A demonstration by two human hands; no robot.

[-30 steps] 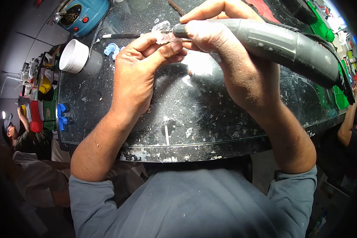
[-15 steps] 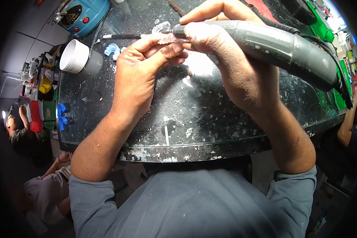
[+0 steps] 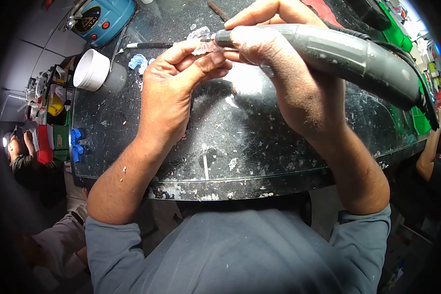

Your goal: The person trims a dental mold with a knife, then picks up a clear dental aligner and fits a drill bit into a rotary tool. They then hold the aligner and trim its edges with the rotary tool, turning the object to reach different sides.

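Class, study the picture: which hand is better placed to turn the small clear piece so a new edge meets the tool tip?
Left. The left hand already pinches the clear piece in its fingertips, while the right hand is wrapped around the grey rotary tool.

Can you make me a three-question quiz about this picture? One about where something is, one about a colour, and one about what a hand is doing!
1. Where is the white cup?
A. On the dark table, left of the left hand
B. In the right hand
C. On the floor

2. What colour is the machine at the top left?
A. Red
B. Yellow
C. Blue

3. What is the right hand doing?
A. Lying flat on the table
B. Gripping the grey power tool
C. Holding the cup

Answers:
1 A, it lies on the tabletop, left of the left hand.
2 C, its body is blue.
3 B, its fingers wrap the tool, whose tip meets the small clear piece pinched by the left hand.
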